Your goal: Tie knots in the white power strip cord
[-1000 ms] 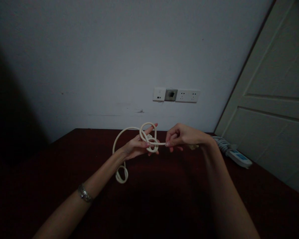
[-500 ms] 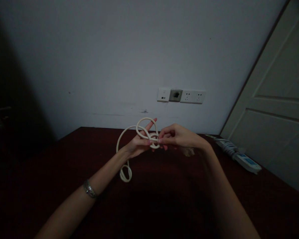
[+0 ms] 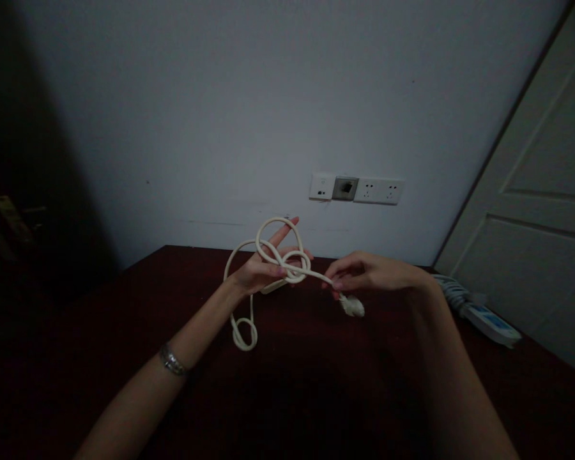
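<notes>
A cream power cord [image 3: 278, 221] is looped and crossed over itself in the middle of the view. My left hand [image 3: 259, 271] holds the crossing loops under its thumb, with the index finger stretched out behind them. One length arcs back over the left wrist and hangs down into a small twisted loop [image 3: 244, 334]. My right hand [image 3: 359, 271] pinches the cord close to its plug [image 3: 352, 305], which dangles below the fingers. A pale flat piece [image 3: 274, 287] shows behind the left hand; what it belongs to is partly hidden.
The dark red tabletop [image 3: 297, 364] meets a grey wall [image 3: 211, 128]. Wall sockets [image 3: 378, 191] sit above the table's back edge. On the right lies a white power strip [image 3: 491, 324] with its grey cord [image 3: 453, 292] wound up, beside a pale door [image 3: 546, 211].
My right hand has moved right, away from the left, drawing the plug end out straight from the loops. The plug is now plainly visible. My left hand has barely moved.
</notes>
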`<state>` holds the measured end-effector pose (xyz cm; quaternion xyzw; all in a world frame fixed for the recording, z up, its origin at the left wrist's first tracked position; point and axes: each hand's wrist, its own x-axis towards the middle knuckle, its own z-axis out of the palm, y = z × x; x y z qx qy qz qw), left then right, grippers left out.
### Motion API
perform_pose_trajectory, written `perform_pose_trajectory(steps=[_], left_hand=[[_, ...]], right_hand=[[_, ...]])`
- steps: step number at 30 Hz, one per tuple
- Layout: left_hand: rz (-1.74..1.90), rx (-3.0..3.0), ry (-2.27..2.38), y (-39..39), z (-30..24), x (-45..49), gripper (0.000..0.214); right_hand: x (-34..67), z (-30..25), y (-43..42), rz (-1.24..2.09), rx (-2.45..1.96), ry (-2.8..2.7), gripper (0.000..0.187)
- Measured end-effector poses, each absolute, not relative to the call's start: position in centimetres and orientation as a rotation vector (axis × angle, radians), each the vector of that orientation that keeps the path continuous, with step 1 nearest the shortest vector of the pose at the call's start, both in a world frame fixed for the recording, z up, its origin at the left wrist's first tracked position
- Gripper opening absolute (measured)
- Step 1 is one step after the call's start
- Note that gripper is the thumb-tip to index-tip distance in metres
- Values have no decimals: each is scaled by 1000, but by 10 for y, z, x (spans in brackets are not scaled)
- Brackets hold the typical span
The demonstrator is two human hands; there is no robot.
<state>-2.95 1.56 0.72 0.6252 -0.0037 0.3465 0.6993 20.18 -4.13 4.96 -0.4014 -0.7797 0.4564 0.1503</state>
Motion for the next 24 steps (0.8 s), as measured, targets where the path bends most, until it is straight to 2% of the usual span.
perform_pose_trajectory(steps=[4,8,13,24], left_hand=[[761,1403,-8,19,1,-28,107],[750,1402,-28,20,-6,-26,107],[740,1380,-24,22,-9,-25,107],[733,1412,56,23,-12,-25,107]], right_hand=[[201,54,-46,1070,-1268,-2187,39],[197,59,-54,981,-1376,-2127,40],[193,61,-53,713,-1367,-2237,39],[169,54,-51,535,-1335,-2328,31]])
